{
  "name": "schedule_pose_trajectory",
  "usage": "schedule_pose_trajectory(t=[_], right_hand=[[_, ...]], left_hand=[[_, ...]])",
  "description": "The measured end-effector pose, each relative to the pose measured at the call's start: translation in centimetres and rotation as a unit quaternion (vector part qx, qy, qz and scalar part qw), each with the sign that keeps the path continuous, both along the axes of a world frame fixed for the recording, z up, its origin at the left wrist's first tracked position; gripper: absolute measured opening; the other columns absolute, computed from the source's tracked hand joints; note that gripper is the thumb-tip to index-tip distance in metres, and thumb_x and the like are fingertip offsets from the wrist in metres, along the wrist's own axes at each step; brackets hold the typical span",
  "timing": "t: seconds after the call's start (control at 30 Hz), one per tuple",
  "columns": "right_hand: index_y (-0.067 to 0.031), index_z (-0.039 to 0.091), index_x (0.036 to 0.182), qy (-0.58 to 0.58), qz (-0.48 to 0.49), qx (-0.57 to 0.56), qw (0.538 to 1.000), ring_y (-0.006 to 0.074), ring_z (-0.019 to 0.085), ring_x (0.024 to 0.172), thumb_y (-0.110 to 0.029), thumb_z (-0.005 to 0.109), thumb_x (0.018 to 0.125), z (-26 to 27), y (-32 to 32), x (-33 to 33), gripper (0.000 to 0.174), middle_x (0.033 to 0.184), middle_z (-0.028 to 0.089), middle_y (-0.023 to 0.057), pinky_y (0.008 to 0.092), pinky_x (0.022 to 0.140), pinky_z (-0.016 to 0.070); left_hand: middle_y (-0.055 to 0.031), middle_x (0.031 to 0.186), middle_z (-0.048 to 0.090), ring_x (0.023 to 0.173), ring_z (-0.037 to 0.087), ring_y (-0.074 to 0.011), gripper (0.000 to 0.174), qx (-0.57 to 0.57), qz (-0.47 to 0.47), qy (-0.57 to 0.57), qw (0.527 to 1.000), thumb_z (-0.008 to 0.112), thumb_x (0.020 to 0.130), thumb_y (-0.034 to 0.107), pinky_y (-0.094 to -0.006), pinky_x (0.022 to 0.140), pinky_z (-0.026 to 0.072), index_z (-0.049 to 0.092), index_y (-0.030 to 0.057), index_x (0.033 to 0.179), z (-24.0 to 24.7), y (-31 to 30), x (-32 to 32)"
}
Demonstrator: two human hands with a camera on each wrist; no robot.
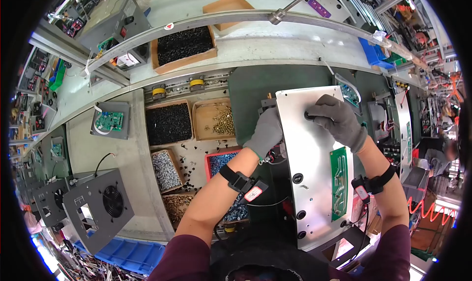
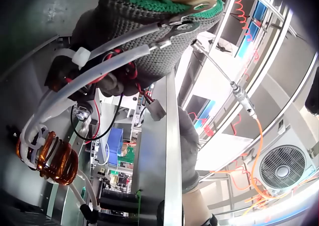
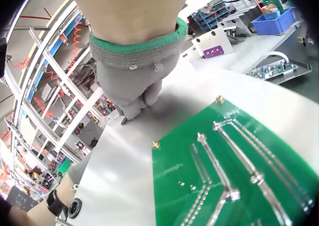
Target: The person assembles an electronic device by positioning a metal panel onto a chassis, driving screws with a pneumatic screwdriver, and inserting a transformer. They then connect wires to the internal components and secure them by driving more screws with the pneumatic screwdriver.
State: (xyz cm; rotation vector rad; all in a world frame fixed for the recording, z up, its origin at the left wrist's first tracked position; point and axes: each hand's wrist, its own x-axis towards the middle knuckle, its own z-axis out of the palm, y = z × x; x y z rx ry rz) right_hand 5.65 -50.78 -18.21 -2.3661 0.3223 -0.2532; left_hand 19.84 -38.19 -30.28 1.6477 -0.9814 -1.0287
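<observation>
A silver metal panel point(image 1: 295, 148) stands before me, with a green circuit board point(image 1: 339, 182) fixed to its face. Near its upper end, my gloved right hand point(image 1: 337, 121) pinches a small black round part point(image 1: 309, 116) against the metal. In the right wrist view this part point(image 3: 124, 120) shows just at the fingertips. My gloved left hand point(image 1: 268, 131) is at the panel's left edge, its fingers hidden behind it. From the left wrist, that hand point(image 2: 149, 51) has bent fingers among red and black wires; I cannot tell whether it grips them. A copper coil point(image 2: 50, 158) sits below.
Black grommets point(image 1: 298, 178) sit along the panel's left side. Boxes of black screws point(image 1: 168, 122), brass parts point(image 1: 221, 123) and silver screws point(image 1: 166, 170) lie to the left. A grey fan housing point(image 1: 98, 207) stands at lower left; a metal rail point(image 1: 236, 17) crosses overhead.
</observation>
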Motion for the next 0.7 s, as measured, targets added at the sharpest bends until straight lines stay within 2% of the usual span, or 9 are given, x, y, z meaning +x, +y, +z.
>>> schedule_pose_trajectory(t=[0.13, 0.2, 0.23, 0.3, 0.4, 0.47, 0.53, 0.57, 0.7], right_hand=[[-0.0046, 0.067, 0.090, 0.022, 0.009, -0.002, 1.000, 0.0204, 0.057, 0.068, -0.002, 0.068, 0.076, 0.6, 0.0, 0.7, 0.015, 0.082, 0.059, 0.0065, 0.0307, 0.063, 0.0461], [-0.0033, 0.066, 0.088, 0.096, -0.059, 0.060, 0.992, 0.0190, 0.056, 0.066, 0.000, 0.067, 0.074, 1.1, 0.4, 1.1, 0.015, 0.079, 0.059, 0.0069, 0.0307, 0.063, 0.0464], [-0.0033, 0.066, 0.088, 0.097, -0.062, 0.063, 0.991, 0.0190, 0.056, 0.066, 0.000, 0.067, 0.074, 1.0, 0.6, 1.3, 0.015, 0.079, 0.059, 0.0069, 0.0307, 0.063, 0.0464], [0.0011, 0.062, 0.085, 0.168, -0.142, 0.087, 0.972, 0.0130, 0.056, 0.066, 0.005, 0.064, 0.071, 1.1, 0.9, 2.0, 0.015, 0.075, 0.059, 0.0056, 0.0265, 0.060, 0.0458], [0.0012, 0.059, 0.081, 0.186, -0.209, 0.095, 0.955, 0.0107, 0.056, 0.067, 0.007, 0.064, 0.070, 1.4, 1.9, 2.6, 0.013, 0.073, 0.060, 0.0043, 0.0273, 0.060, 0.0467], [0.0020, 0.063, 0.085, 0.187, -0.241, 0.099, 0.947, 0.0126, 0.057, 0.068, 0.007, 0.064, 0.070, 0.2, 2.5, 1.4, 0.016, 0.071, 0.060, 0.0054, 0.0273, 0.062, 0.0470], [-0.0017, 0.066, 0.087, -0.001, -0.247, -0.015, 0.969, 0.0223, 0.059, 0.069, 0.000, 0.067, 0.075, -1.1, 3.9, 0.3, 0.013, 0.077, 0.062, 0.0108, 0.0310, 0.064, 0.0463], [-0.0037, 0.069, 0.092, -0.023, -0.254, -0.020, 0.967, 0.0252, 0.059, 0.070, 0.000, 0.066, 0.076, -1.3, 4.5, 0.1, 0.017, 0.078, 0.061, 0.0108, 0.0324, 0.063, 0.0460], [-0.0050, 0.069, 0.095, -0.038, -0.266, -0.011, 0.963, 0.0251, 0.058, 0.071, -0.001, 0.066, 0.077, -1.6, 5.4, 0.0, 0.018, 0.078, 0.061, 0.0101, 0.0330, 0.064, 0.0453]], left_hand=[[-0.0212, 0.091, 0.066, 0.089, 0.064, -0.0364, 0.030, -0.023, -0.004, -0.009, 1.000, 0.059, 0.086, 0.028, -0.0418, 0.075, 0.0511, 0.064, 0.0024, 0.101, -0.5, -0.3, 0.0], [-0.0214, 0.091, 0.066, 0.088, 0.064, -0.0364, 0.030, 0.004, 0.009, 0.001, 1.000, 0.058, 0.086, 0.027, -0.0417, 0.074, 0.0514, 0.064, 0.0021, 0.101, 0.1, 0.0, 0.0], [-0.0214, 0.091, 0.066, 0.088, 0.064, -0.0364, 0.030, 0.007, 0.006, 0.002, 1.000, 0.058, 0.086, 0.027, -0.0417, 0.074, 0.0514, 0.064, 0.0021, 0.101, 0.0, 0.1, -0.1], [-0.0215, 0.091, 0.066, 0.087, 0.064, -0.0366, 0.031, 0.006, -0.008, -0.028, 1.000, 0.058, 0.086, 0.028, -0.0419, 0.074, 0.0515, 0.064, 0.0018, 0.101, -0.1, -0.3, 0.0], [-0.0214, 0.091, 0.066, 0.087, 0.064, -0.0367, 0.031, 0.015, -0.031, -0.081, 0.996, 0.059, 0.085, 0.029, -0.0418, 0.074, 0.0516, 0.065, 0.0018, 0.100, 0.1, -0.5, 0.1], [-0.0214, 0.091, 0.066, 0.086, 0.064, -0.0366, 0.031, 0.003, -0.011, -0.054, 0.998, 0.059, 0.085, 0.029, -0.0419, 0.073, 0.0517, 0.065, 0.0019, 0.100, -0.7, -0.4, -0.2], [-0.0213, 0.090, 0.066, 0.085, 0.064, -0.0365, 0.031, -0.011, 0.012, -0.027, 1.000, 0.059, 0.085, 0.029, -0.0419, 0.073, 0.0517, 0.065, 0.0021, 0.100, -0.6, -0.4, -0.2], [-0.0214, 0.091, 0.066, 0.085, 0.064, -0.0365, 0.031, 0.000, 0.004, -0.028, 1.000, 0.059, 0.085, 0.029, -0.0420, 0.073, 0.0517, 0.065, 0.0021, 0.100, -0.2, -0.3, -0.1], [-0.0214, 0.090, 0.066, 0.085, 0.064, -0.0371, 0.033, -0.017, 0.009, -0.045, 0.999, 0.059, 0.086, 0.030, -0.0423, 0.072, 0.0518, 0.064, 0.0018, 0.102, -0.8, -0.2, -0.3]])
